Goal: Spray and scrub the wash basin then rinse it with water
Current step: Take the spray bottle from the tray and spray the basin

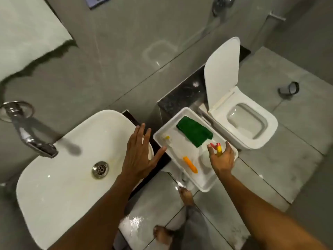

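Right of the basin (59,179), a white tray (207,184) holds our kit: green cloth (193,131), orange-handled brush (190,164), spray bottle (217,147) with red-yellow head. Our right hand (222,156) reaches that head, fingers apart, not yet closed on it. Our left hand (139,153) hovers flat over the basin's right rim, fingers spread. Basin looks dry and foamless; tap (32,139) not running. We judge spraying, scrubbing and rinsing all remain.

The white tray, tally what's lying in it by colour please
In the white tray:
Green: 1, the cloth
Orange: 1, the brush handle
Red and yellow: 1, the spray bottle nozzle
Small yellow-tipped item: 1
Total: 4
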The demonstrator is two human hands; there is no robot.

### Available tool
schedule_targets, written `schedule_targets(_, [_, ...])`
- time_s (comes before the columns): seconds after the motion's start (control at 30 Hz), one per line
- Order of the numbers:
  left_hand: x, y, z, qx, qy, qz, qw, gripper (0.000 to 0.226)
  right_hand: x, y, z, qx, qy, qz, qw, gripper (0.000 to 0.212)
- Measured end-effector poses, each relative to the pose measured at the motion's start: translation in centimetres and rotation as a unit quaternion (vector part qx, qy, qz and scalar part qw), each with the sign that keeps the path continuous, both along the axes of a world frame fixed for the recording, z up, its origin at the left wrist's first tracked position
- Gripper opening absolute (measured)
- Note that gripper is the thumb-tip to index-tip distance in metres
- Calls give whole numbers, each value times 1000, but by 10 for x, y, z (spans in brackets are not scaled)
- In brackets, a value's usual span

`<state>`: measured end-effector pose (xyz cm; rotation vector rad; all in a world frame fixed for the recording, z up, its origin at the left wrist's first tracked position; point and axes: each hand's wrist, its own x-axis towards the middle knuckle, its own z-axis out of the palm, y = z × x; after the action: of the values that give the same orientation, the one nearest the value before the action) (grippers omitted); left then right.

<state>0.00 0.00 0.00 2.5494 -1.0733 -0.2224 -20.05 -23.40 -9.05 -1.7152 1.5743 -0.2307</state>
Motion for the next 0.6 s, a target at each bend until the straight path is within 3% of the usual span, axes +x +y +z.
schedule_targets(0.2, [-2, -11, -11, 53, 3, -16, 998, 94, 5, 0, -19, 96, -80, -116, 985, 82])
schedule_targets(0.43, [-8, -14, -21, 12, -15, 12, 1000, 80, -2, 11, -36, 97, -223, -233, 942, 45])
schedule_targets(0.6, [-9, -15, -25, 23, -40, 32, 998, 76, 8, 11, -48, 82, -252, -243, 933, 45])
